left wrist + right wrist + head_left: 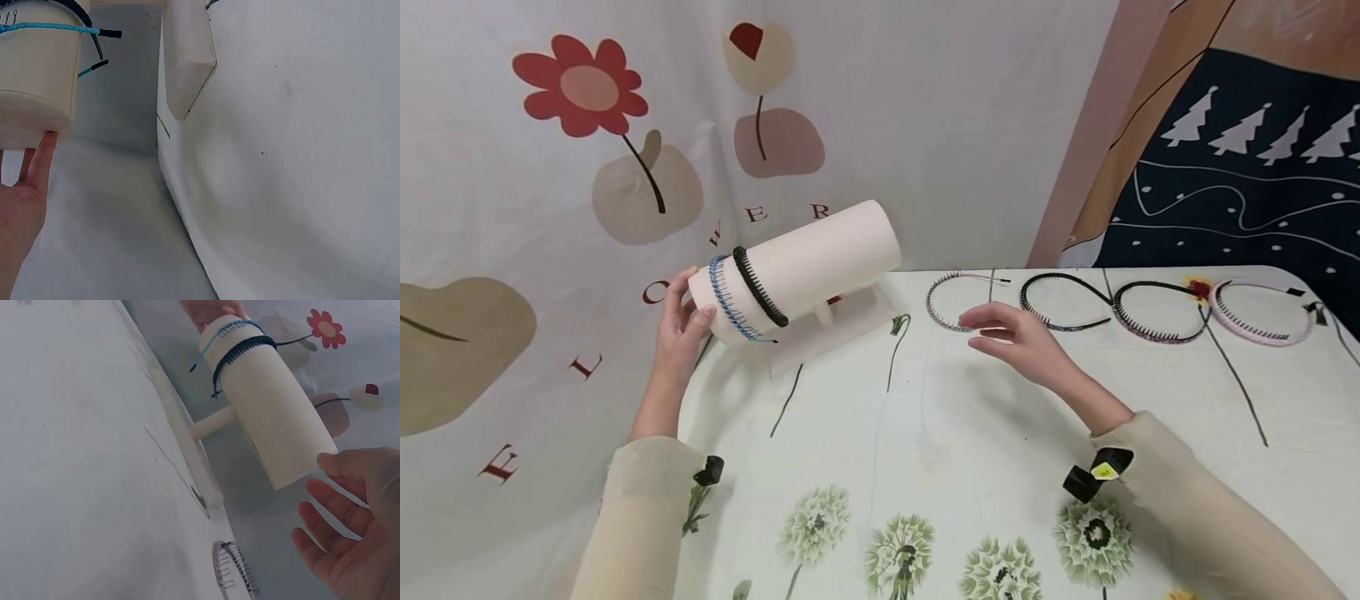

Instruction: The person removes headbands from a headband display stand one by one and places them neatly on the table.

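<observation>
A pale cylinder display stand (820,258) on a flat base stands at the table's back left. A blue toothed headband (724,298) and a black toothed headband (758,287) sit round its left part. My left hand (679,329) touches that left end; in the left wrist view its fingers (42,164) reach up fairly straight to the end face. My right hand (1022,343) hovers above the table with loosely bent fingers and nothing in them. Nearest to it lies a thin toothed headband (934,304), partly hidden behind the fingertips.
Farther right along the back edge lie a black headband (1030,287), a black and pinkish headband (1122,312) and a pink headband (1232,325). The white cloth (880,450) has dandelion prints. A printed curtain (925,125) hangs close behind the stand.
</observation>
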Available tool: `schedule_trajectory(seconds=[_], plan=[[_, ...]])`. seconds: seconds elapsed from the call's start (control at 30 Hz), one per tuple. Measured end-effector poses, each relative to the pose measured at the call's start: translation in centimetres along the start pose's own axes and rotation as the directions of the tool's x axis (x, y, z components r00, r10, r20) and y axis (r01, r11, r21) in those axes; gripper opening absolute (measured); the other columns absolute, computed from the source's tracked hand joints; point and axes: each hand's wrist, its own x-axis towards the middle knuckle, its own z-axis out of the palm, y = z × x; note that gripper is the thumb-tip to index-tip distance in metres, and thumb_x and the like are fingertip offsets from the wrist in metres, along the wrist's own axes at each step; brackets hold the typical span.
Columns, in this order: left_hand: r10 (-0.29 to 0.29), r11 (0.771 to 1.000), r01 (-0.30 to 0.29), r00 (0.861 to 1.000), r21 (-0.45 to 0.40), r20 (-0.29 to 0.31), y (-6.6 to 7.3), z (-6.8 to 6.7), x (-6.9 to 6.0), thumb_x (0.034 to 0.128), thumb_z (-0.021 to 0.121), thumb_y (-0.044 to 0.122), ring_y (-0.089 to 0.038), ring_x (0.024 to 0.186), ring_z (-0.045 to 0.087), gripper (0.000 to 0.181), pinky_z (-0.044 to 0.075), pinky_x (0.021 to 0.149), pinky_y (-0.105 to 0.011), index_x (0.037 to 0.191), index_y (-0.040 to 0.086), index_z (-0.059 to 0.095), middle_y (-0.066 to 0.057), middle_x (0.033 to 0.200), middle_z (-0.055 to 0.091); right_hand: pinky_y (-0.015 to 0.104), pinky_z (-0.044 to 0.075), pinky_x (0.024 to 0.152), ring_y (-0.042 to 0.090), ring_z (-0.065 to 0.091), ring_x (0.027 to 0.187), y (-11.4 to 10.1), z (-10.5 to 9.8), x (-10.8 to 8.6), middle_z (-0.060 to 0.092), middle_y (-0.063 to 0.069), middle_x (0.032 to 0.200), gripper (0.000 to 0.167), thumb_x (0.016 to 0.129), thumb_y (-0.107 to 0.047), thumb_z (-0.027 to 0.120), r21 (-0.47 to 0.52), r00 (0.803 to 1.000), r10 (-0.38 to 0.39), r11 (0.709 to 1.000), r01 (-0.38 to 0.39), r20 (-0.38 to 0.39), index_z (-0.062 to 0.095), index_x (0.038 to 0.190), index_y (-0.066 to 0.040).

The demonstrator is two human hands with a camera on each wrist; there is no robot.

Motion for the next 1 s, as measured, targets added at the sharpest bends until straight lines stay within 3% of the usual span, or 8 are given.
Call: schedule_trajectory(seconds=[0.67, 0.9, 1.0], plan=[[-0.014, 1.000, 0.014, 1.000, 0.008, 0.000, -0.1, -0.1, 0.0, 0.0993, 0.054, 0.017, -0.007, 0.119, 0.050, 0.054, 0.053, 0.082, -0.011, 0.150, 0.027, 0.038, 0.013, 0.145, 0.040, 0.046, 0.051, 0.104, 0.033, 0.064, 0.117, -2.8, 5.8, 3.5, 0.068, 0.018, 0.122, 0.030, 0.093, -0.006, 0.068, 0.099, 0.997, -0.055, 0.994, 0.049, 0.054, 0.065, 0.122, -0.001], [-0.031, 0.999, 0.031, 1.000, 0.015, 0.004, 2.1, 0.7, -0.8, 0.0989, 0.053, 0.016, -0.006, 0.117, 0.050, 0.054, 0.053, 0.083, -0.011, 0.150, 0.022, 0.038, 0.013, 0.142, 0.042, 0.036, 0.055, 0.098, 0.030, 0.066, 0.113, -3.9, 8.5, 5.1, 0.069, 0.017, 0.118, 0.029, 0.092, -0.005, 0.068, 0.148, 0.995, -0.091, 0.985, 0.084, 0.037, 0.065, 0.120, 0.001], [-0.015, 1.000, 0.015, 1.000, 0.006, 0.007, 2.1, 0.7, -0.9, 0.0985, 0.053, 0.015, -0.006, 0.116, 0.051, 0.054, 0.053, 0.082, -0.012, 0.150, 0.021, 0.039, 0.013, 0.140, 0.043, 0.032, 0.056, 0.095, 0.031, 0.067, 0.111, -4.5, 9.7, 6.0, 0.069, 0.017, 0.116, 0.027, 0.092, -0.005, 0.068, 0.170, 0.994, -0.104, 0.980, 0.099, 0.022, 0.066, 0.118, 0.002]])
